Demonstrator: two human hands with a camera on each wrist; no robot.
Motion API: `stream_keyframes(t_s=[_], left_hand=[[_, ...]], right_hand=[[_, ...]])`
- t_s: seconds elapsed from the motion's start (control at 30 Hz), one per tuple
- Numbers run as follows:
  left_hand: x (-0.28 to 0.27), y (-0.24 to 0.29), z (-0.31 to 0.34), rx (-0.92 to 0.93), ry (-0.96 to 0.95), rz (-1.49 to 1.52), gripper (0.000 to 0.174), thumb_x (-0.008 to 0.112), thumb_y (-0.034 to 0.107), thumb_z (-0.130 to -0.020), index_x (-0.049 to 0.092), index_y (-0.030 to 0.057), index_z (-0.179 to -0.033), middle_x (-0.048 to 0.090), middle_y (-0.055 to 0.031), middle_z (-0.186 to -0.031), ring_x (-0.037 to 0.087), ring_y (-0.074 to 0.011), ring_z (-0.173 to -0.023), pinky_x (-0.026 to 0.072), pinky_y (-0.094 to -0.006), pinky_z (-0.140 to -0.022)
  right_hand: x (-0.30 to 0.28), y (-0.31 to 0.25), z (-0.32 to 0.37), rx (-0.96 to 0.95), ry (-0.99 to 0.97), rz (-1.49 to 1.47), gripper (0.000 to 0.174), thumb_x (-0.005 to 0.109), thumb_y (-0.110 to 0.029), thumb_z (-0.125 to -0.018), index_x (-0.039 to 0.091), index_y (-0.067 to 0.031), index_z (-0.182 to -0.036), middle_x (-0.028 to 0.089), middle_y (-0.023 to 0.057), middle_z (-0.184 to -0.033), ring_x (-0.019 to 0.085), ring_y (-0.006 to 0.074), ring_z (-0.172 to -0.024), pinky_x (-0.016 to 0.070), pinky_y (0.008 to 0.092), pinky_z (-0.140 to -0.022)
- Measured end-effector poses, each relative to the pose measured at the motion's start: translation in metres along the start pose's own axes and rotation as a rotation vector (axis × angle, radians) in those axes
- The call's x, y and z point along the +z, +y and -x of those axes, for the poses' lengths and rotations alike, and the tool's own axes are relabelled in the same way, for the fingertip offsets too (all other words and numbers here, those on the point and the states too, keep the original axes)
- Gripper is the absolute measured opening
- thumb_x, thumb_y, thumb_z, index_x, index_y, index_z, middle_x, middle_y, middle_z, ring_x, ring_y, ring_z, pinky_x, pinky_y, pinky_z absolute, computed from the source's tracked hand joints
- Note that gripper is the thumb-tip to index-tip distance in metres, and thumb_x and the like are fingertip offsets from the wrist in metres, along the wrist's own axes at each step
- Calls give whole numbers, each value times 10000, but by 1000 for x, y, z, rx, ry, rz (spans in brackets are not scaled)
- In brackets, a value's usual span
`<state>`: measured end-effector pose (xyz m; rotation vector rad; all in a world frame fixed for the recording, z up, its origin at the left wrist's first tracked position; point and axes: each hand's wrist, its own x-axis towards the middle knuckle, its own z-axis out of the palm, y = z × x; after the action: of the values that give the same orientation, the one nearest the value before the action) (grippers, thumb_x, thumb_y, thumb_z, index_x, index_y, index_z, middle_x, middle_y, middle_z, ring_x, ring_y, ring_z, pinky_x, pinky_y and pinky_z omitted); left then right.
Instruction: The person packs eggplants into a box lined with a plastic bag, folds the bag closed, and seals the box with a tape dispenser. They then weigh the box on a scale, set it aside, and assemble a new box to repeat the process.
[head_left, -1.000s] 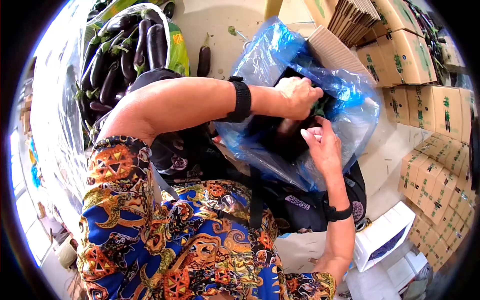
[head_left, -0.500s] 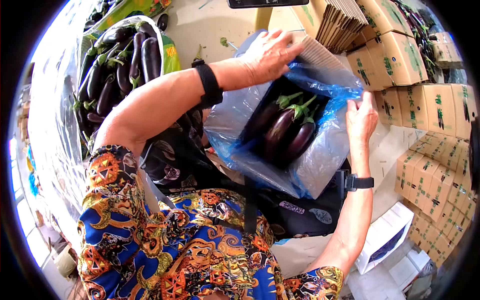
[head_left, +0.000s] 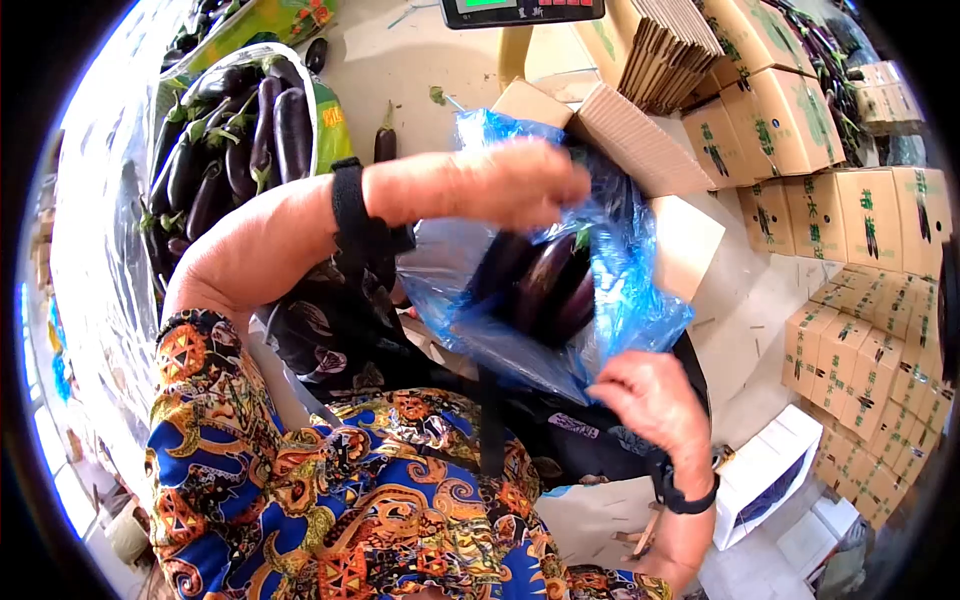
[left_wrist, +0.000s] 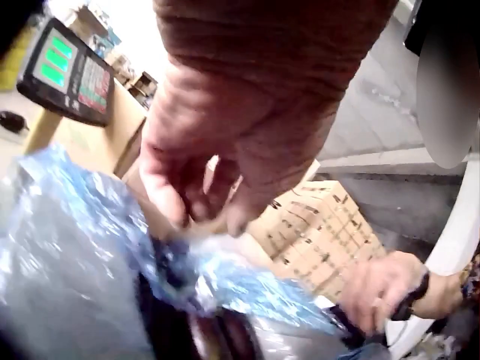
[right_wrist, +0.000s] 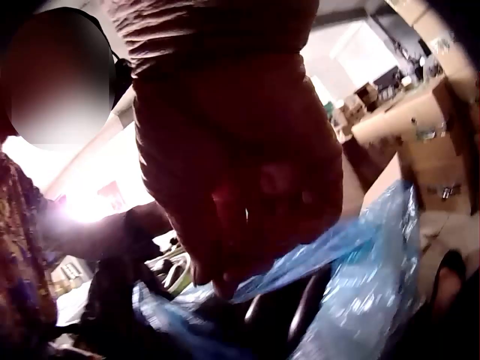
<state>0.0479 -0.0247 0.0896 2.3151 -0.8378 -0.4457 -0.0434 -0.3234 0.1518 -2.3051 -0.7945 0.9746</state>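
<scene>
Several dark eggplants (head_left: 545,285) with green stems lie in a blue clear plastic bag (head_left: 640,290) that lines an open cardboard box (head_left: 640,140). The bag's edge is off the box flaps and drawn inward over part of the eggplants. Blurred over the bag's far side is my left hand (head_left: 525,185), its fingers bent downward. In the left wrist view its fingertips (left_wrist: 178,214) stand apart, just above the crumpled plastic. My right hand (head_left: 655,400) pinches the bag's edge at the near right corner, fingers pointing down in the right wrist view.
A sack (head_left: 330,120) full of eggplants stands at the left, with a loose eggplant (head_left: 386,140) beside it. Beyond the box is a digital scale (head_left: 525,8). Folded cartons (head_left: 670,50) and stacked printed boxes (head_left: 865,375) line the right, near a white box (head_left: 770,480).
Both hands leave the eggplants, spread to the box's sides, then come back inward. The bag's edge has come off the flaps, baring the cardboard. The scale has come into view.
</scene>
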Motion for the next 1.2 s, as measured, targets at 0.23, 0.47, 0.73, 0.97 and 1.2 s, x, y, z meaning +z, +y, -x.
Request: stream_keyframes(t_s=[0.23, 0.47, 0.73, 0.97, 1.2], left_hand=[[0, -69, 13, -507, -111, -430, 359, 744, 284, -814, 624, 45, -1053, 666, -205, -958, 681, -383, -844, 566, -473, -729], [8, 0, 33, -219, -241, 289, 252, 667, 248, -885, 638, 14, -975, 673, -121, -803, 679, -238, -803, 542, -389, -777], [56, -15, 99, -311, 97, -39, 723, 761, 360, -799, 436, 3, -1337, 650, -291, -1063, 658, -426, -934, 527, -460, -846], [59, 10, 118, -515, -427, 276, 421, 674, 273, -839, 624, -47, -1108, 656, -222, -1092, 674, -387, -891, 529, -458, -828], [17, 31, 117, -706, -25, 1231, 290, 626, 239, -973, 629, -47, -1020, 664, -88, -993, 676, -154, -849, 596, -283, -733]], right_hand=[[1, 35, -31, 125, 738, 501, 489, 775, -139, -770, 534, 7, -1169, 644, 206, -983, 629, 394, -928, 514, 460, -834], [35, 25, -32, 145, 35, -84, 164, 692, -132, -835, 601, 0, -870, 667, 177, -856, 656, 394, -844, 540, 437, -763], [52, 26, 4, 273, 352, -157, 439, 758, -278, -848, 584, 23, -1116, 700, 259, -1005, 696, 401, -957, 544, 423, -821], [95, 50, 19, 203, -23, -125, 308, 666, -201, -872, 643, 88, -766, 642, 242, -694, 660, 344, -641, 494, 424, -605], [58, 57, 38, 277, 349, -1594, 100, 569, -163, -987, 600, -72, -1015, 615, -2, -753, 390, 31, -433, 347, 191, -445]])
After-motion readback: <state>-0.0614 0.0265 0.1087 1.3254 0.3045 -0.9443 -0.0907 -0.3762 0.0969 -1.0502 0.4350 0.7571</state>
